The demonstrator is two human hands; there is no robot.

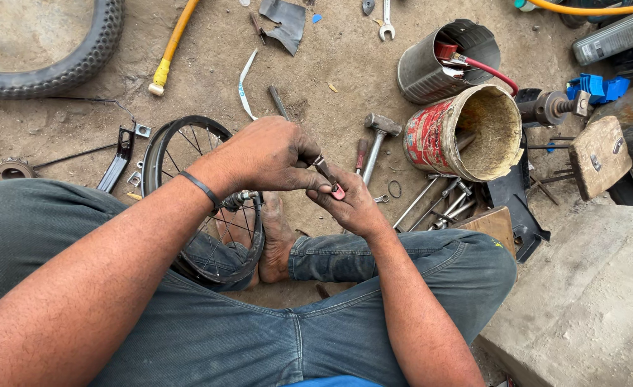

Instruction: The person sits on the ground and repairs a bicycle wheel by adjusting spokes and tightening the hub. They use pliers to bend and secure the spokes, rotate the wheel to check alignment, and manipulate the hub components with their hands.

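A: Counts, left to right?

B: One big tyre [58,54], cut off at the top-left edge. One sprocket [12,170]. One small spoked wheel [202,201] propped against your legs, its lower rim hidden by your left forearm. One hammer [379,136]. Two cans: grey can [438,61], red can [467,132].

A: Hands?

B: Your left hand [270,154] is closed, pinching a small red-handled tool [329,178]. Your right hand [352,204] is curled around the same tool from below. It sits between both hands, just right of the wheel's hub.

A: Unclear bits?

B: The tool's tip is hidden by your fingers. The loose wrenches [438,204] overlap; can't count them.
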